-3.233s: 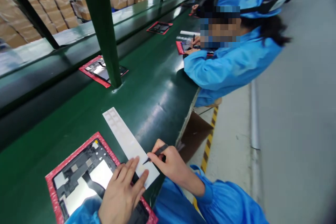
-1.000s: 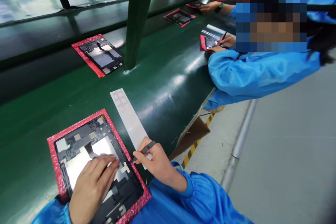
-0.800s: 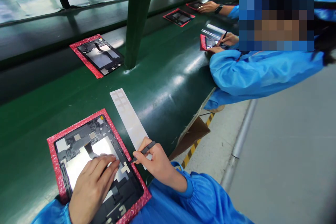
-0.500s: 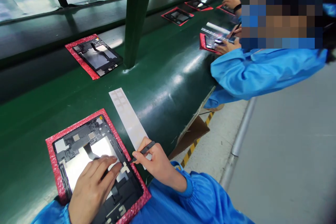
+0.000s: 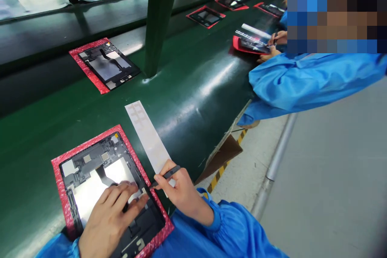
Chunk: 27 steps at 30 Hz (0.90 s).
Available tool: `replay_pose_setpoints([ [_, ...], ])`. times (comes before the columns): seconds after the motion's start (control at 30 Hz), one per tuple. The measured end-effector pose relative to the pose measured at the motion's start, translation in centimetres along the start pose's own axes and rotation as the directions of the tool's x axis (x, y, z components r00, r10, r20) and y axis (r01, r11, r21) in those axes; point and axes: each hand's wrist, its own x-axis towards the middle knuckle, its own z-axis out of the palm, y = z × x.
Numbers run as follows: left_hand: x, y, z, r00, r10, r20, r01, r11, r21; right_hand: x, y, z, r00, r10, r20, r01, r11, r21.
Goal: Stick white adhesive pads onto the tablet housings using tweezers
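An opened tablet (image 5: 87, 181) with dark internals and silvery plates lies on a pink bubble-wrap sheet (image 5: 59, 177) at the lower left. Across its lower middle rests my left hand (image 5: 113, 217), fingers spread and holding nothing, the fingertips touching the inside. My right hand (image 5: 178, 189) pinches a dark slim tool (image 5: 169, 172), whose tip reaches the tablet's right edge near my left fingertips. Beside the tablet, a white strip (image 5: 148, 137) with faint rectangular marks runs under my right hand's fingers.
Another opened tablet (image 5: 105, 64) on pink wrap lies beyond, left of a green post (image 5: 160, 20). More tablets line the green bench (image 5: 193, 80). At the right a person in blue sleeves (image 5: 287, 84) handles one. A cardboard piece (image 5: 223, 155) hangs by the bench edge.
My left hand has shifted slightly right and down over the tablet. My right hand has barely moved. The other person's hands and sleeve have moved a little to the right.
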Motion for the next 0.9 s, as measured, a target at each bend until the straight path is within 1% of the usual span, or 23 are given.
replay_pose_setpoints([
  [0.1,-0.3,0.3,0.3,0.999,-0.048,-0.004,0.048,0.999,-0.004,0.0,0.5,0.1,0.995,0.070,-0.068,-0.056,0.980,0.191],
  [0.17,-0.5,0.4,0.5,0.995,-0.098,0.002,0.098,0.995,0.016,0.1,0.7,0.2,0.993,0.080,-0.085,-0.057,0.968,0.245],
  [0.23,-0.7,0.5,0.7,0.990,-0.140,0.003,0.140,0.988,0.060,0.1,0.9,0.1,0.995,0.053,-0.082,-0.031,0.968,0.248],
  [0.3,-0.9,0.4,0.9,0.988,-0.154,0.000,0.154,0.983,0.101,0.0,1.1,-0.1,0.997,-0.019,-0.074,0.034,0.980,0.197],
  [0.37,-1.2,0.4,1.0,0.994,-0.108,0.013,0.107,0.989,0.098,-0.3,1.3,-0.4,0.989,-0.134,-0.069,0.141,0.984,0.111],
  [0.43,-1.6,0.3,1.3,0.998,-0.054,0.012,0.053,0.997,0.054,-0.7,1.2,-0.6,0.962,-0.267,-0.056,0.269,0.963,0.025],
  [0.5,-1.8,0.2,1.6,0.999,-0.035,0.000,0.035,0.999,0.003,-1.0,0.7,-0.6,0.935,-0.354,-0.003,0.354,0.935,-0.037],
  [0.53,-1.9,0.2,1.7,0.999,-0.042,-0.002,0.042,0.999,-0.009,-1.1,0.3,-0.5,0.931,-0.362,0.041,0.364,0.929,-0.066],
  [0.63,-1.7,-0.1,1.7,0.997,-0.079,-0.015,0.079,0.997,0.006,-1.0,-1.0,0.5,0.940,-0.290,0.178,0.319,0.935,-0.158],
  [0.7,-1.5,-0.2,1.6,0.994,-0.099,-0.050,0.101,0.995,0.023,-0.7,-1.5,1.5,0.938,-0.256,0.235,0.307,0.927,-0.215],
  [0.8,-1.3,-0.3,1.5,0.992,-0.099,-0.080,0.100,0.995,0.013,-0.4,-1.7,2.7,0.937,-0.232,0.262,0.303,0.912,-0.276],
  [0.9,-1.3,-0.3,1.5,0.992,-0.095,-0.081,0.095,0.995,-0.004,-0.3,-1.8,3.3,0.946,-0.190,0.261,0.271,0.908,-0.320],
])
